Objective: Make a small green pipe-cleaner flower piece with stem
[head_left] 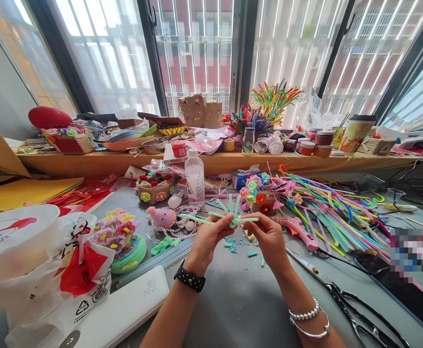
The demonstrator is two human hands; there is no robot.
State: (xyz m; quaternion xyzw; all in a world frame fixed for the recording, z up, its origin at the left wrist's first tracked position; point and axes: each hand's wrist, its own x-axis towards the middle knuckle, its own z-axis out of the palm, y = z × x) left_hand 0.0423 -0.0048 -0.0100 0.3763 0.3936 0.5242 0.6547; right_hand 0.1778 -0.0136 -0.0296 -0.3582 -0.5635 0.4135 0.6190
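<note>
Over the middle of the grey table, my left hand (208, 238) pinches the coiled centre of a mint-green pipe-cleaner piece (236, 208). Its short arms fan out upward and to the left like spokes. My right hand (268, 236) has its thumb and fingers closed around one arm that points right; the fingertips partly cover it. Below my hands lie green fuzz clippings (230, 244) and short cut bits. A pink glue gun (299, 228) rests just right of my right hand, and large black-handled scissors (342, 296) lie beside my right forearm.
Loose pipe cleaners (342, 217) spread at the right. A clear bottle (194, 175) and flower baskets (157, 189) stand behind my hands. A white power bank (132, 304), a flower pot (129, 253) and a bagged cup (19, 241) are at left. A phone (407, 295) lies at right.
</note>
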